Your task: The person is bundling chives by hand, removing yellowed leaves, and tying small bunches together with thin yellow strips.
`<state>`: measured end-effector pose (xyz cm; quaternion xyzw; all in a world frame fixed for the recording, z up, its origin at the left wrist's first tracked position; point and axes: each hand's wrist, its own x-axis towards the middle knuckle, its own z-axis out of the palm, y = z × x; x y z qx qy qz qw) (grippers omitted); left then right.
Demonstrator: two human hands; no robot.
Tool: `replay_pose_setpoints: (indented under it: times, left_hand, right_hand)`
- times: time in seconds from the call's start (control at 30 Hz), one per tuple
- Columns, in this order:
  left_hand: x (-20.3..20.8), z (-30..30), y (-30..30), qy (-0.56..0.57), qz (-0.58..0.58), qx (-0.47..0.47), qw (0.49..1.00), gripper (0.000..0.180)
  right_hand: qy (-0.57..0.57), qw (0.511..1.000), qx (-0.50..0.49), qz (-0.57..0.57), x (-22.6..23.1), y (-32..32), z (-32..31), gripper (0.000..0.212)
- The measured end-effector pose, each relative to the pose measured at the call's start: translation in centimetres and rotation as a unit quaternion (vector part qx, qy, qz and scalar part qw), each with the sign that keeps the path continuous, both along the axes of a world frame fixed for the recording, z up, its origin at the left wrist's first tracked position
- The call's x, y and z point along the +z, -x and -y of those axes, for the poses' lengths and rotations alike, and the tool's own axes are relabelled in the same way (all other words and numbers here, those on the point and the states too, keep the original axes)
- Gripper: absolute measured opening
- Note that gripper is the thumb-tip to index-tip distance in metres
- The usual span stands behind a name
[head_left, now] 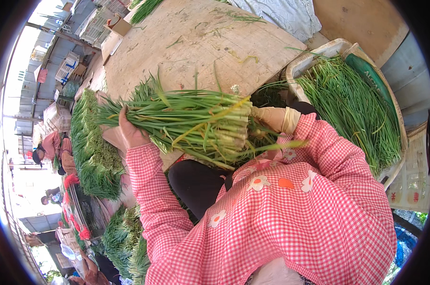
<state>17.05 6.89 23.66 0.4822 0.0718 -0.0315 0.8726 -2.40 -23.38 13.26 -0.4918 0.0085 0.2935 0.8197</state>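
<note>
A thick bunch of garlic chives (191, 111) lies crosswise in front of me, its leaves to the left and pale cut stem ends to the right. My left hand (130, 130) is closed around the leafy part, thumb up at the near side. My right hand (272, 118), in a pale glove, touches the stem ends; its fingertips are hidden behind them. Some yellowed leaves (196, 128) stick out from the bunch. More loose greens (267, 137) are partly visible below my right hand, beside my lap.
A wooden board (196, 42) with leaf scraps spreads ahead. At the right stands a white crate (338, 45) full of loose chives. Stacked bunches (93, 152) line the left, with more bunches (124, 237) nearer. Another person (53, 145) sits farther left. A pale cloth sack (286, 16) lies beyond the board.
</note>
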Motion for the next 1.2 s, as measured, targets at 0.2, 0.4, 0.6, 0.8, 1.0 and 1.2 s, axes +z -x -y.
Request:
replay_pose_setpoints:
  times: [0.2, 0.4, 0.6, 0.8, 1.0, 1.2]
  left_hand:
    - [-4.2, 1.2, -0.3, 0.049, -0.054, 0.004, 0.997, 0.018]
    - [-5.1, 1.8, -0.7, 0.087, -0.045, 0.064, 0.993, 0.029]
    - [-4.2, 3.1, -0.2, 0.132, -0.020, 0.094, 0.987, 0.036]
    - [-4.3, 4.5, 1.2, 0.117, 0.032, 0.080, 0.989, 0.036]
    - [-4.4, 4.0, 3.4, 0.089, 0.050, 0.110, 0.989, 0.038]
    - [-4.4, 4.5, 4.5, 0.092, 0.065, 0.084, 0.990, 0.027]
  right_hand:
    - [0.310, 0.945, -0.073, 0.079, 1.7, 1.1, 1.7, 0.042]
    - [0.169, 0.928, -0.332, -0.011, 2.6, 4.8, 7.7, 0.027]
    - [0.200, 0.881, -0.417, 0.101, 7.2, 4.3, 5.0, 0.030]
    - [0.642, 0.698, -0.215, 0.233, 7.8, -2.4, 1.5, 0.060]
    - [0.678, 0.697, -0.071, 0.223, 6.4, -4.7, 0.0, 0.068]
    - [0.727, 0.625, 0.172, 0.227, 6.2, -3.2, -1.1, 0.040]
